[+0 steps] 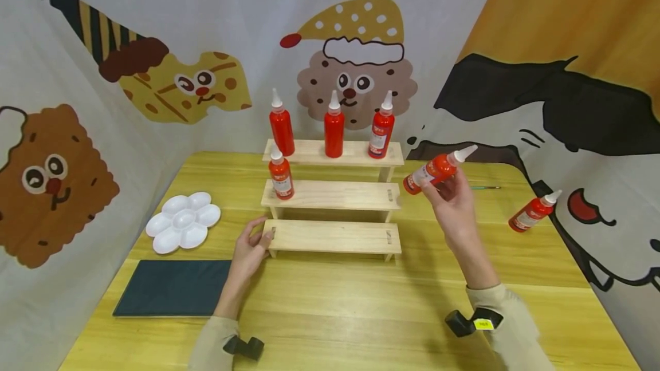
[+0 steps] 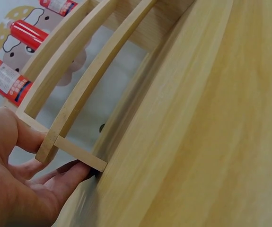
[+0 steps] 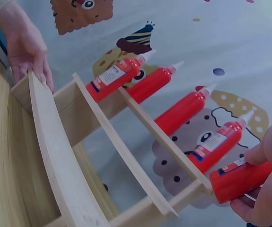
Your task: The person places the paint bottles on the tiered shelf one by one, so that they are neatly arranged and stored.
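Observation:
A three-step wooden display rack (image 1: 332, 237) stands on the table. My left hand (image 1: 251, 251) grips the left end of its lowest step, thumb on the board and fingers at the end support (image 2: 81, 153). In my right hand (image 1: 456, 205) is a red paint bottle (image 1: 430, 173) with a white nozzle, tilted up to the right, held off the table beside the rack's right side. Three red paint bottles (image 1: 334, 133) stand upright along the top step. Another red bottle (image 1: 281, 177) stands at the left of the middle step. The lowest step carries no bottle.
One more red bottle (image 1: 533, 212) is at the table's right side, near a thin paintbrush (image 1: 484, 188). To the left lie a white flower-shaped palette (image 1: 183, 221) and a dark flat board (image 1: 172, 288). A cartoon-printed cloth (image 1: 222, 10) hangs behind the table.

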Motion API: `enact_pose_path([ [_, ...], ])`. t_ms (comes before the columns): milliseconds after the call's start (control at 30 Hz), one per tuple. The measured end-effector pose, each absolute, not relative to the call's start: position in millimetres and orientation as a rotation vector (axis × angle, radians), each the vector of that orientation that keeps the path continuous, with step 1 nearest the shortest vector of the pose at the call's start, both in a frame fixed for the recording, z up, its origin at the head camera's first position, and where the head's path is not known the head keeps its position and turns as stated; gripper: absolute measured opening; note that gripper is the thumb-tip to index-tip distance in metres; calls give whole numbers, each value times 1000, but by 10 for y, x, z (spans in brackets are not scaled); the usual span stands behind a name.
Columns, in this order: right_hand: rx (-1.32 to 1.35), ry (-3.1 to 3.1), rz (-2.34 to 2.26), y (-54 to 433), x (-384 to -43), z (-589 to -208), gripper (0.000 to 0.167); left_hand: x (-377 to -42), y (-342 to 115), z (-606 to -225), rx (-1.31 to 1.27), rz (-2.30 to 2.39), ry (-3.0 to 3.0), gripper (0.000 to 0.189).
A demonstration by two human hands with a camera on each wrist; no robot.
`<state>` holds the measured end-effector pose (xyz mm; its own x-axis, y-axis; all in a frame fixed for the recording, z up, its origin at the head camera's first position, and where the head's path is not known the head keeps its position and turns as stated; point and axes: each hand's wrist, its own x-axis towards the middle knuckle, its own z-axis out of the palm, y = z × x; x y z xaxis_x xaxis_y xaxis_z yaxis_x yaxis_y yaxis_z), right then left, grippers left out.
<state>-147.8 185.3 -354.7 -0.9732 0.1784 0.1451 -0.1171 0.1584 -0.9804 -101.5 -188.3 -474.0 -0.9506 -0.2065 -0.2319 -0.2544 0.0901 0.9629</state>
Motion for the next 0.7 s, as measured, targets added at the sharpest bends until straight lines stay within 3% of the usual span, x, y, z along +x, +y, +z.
enact_pose_path([
  [700,121,-2221,2062,1323,-1692,-3710,57,-997,-1865,-4733,-490,2057,2280,47],
])
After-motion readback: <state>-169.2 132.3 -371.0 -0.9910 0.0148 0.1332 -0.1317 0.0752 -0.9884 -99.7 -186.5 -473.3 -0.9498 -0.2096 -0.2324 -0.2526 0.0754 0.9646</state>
